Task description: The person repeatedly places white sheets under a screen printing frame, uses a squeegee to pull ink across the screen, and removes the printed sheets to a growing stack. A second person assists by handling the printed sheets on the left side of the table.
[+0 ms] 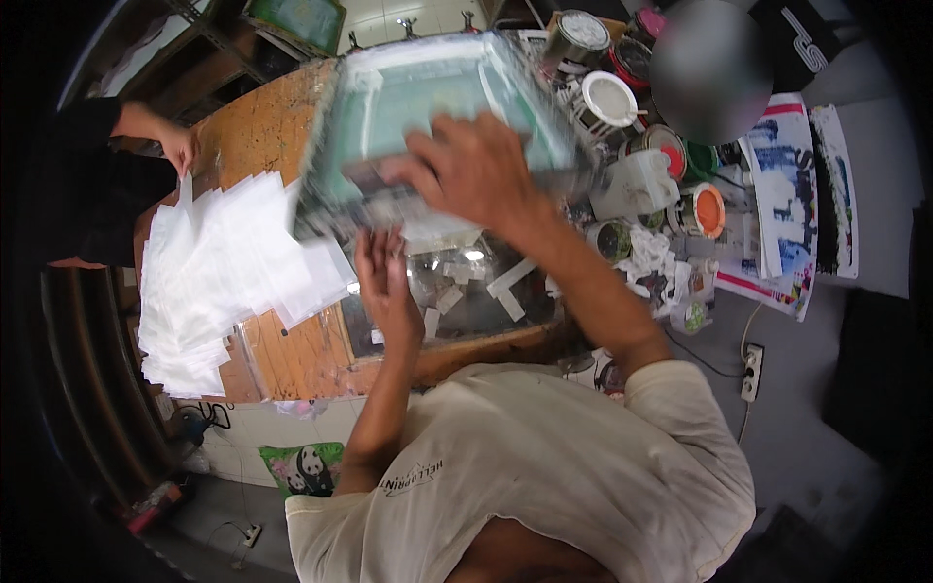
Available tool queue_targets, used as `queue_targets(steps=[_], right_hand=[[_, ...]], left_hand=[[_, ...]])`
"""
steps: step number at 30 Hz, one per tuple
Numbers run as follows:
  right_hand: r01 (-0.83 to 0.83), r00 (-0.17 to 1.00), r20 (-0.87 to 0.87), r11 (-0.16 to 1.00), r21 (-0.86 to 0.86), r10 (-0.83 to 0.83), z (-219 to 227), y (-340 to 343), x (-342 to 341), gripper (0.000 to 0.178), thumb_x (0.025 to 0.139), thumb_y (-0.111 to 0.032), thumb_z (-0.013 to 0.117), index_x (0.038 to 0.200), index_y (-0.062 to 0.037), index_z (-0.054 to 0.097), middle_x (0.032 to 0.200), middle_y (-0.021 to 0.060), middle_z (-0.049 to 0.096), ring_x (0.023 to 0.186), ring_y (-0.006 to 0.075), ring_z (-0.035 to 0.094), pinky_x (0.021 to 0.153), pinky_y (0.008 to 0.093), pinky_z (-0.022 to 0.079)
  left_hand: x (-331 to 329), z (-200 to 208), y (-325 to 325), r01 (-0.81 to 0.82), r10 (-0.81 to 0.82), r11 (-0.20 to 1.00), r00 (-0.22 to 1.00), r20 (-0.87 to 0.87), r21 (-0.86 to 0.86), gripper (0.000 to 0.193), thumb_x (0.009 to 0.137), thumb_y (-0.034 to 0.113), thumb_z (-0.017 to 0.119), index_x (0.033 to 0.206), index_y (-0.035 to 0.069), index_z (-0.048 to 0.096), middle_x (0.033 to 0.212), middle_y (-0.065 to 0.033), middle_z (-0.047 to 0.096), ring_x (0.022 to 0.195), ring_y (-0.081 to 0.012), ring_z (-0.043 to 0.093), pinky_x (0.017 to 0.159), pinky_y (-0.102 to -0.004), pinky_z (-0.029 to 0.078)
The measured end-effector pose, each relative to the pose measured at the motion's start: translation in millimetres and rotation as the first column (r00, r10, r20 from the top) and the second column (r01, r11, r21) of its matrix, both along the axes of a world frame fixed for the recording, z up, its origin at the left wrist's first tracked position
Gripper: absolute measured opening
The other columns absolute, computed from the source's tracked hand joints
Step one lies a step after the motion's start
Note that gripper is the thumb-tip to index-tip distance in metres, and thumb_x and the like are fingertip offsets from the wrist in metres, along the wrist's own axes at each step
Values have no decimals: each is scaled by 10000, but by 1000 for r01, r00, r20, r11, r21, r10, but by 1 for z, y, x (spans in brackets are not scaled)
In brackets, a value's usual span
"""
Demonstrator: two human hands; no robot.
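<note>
We find 1 squeegee (367, 175) at the screen-printing frame's (413, 102) near end, the right hand's (474, 175) fingers apparently clamped on it for control. The left hand's (391, 287) fingers extend uncurled below, contact unclear, perhaps for steadying.

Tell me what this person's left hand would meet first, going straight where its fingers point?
Probably the rectangular frame with green mesh, just ahead of the left hand; depth is unclear, so it might pass underneath.
</note>
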State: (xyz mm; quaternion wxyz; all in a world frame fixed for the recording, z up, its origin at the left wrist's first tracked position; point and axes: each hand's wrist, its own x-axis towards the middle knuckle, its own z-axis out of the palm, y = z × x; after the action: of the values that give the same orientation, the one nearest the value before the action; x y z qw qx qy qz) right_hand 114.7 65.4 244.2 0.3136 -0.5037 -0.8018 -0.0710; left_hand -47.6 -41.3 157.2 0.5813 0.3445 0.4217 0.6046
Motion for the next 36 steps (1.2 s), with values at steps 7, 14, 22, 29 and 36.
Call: queue_targets(steps=[7,14,22,29,36], right_hand=[[135,970,236,926,-352,-52,-145,-46,-4,569,877,-119,689,1429,-86,554,1013,138,626,1036,289,573,880,449,391],[103,985,169,895,-434,-31,-157,-58,-3,719,822,-18,710,1497,-162,507,1013,116,552,1012,290,536,924,503,344],[123,980,189,945,-303,-67,-184,-36,-7,655,855,-12,647,1479,-160,519,1028,92,559,1026,267,559,1068,698,271],[202,968,186,962,-184,-167,-203,86,3,605,838,-43,691,1410,-207,580,1000,67,593,1066,257,597,1115,794,160],[198,976,155,928,-316,-155,-193,179,25,552,865,7,606,1382,-188,591,1060,123,658,1091,304,616,1044,671,304]], left_hand=[[-19,-74,-24,177,169,680,906,387,-711,423,988,435,679,1242,133,524,1184,-85,524,1237,-245,526,1084,-586,367],[-17,-97,-17,93,247,633,916,315,-768,437,961,433,698,1101,56,529,1107,-95,536,1159,-260,595,1106,-644,323],[-14,-95,-10,61,222,624,942,252,-779,423,982,446,663,1122,70,528,1104,-87,524,1219,-280,550,1104,-618,319],[-9,-81,-9,59,177,621,961,213,-782,381,992,453,649,1125,115,533,1116,-82,526,1221,-267,536,1077,-578,349],[-13,-82,-10,88,216,610,938,272,-787,326,1000,415,659,1140,127,600,1089,-38,553,1134,-218,547,993,-493,375]])
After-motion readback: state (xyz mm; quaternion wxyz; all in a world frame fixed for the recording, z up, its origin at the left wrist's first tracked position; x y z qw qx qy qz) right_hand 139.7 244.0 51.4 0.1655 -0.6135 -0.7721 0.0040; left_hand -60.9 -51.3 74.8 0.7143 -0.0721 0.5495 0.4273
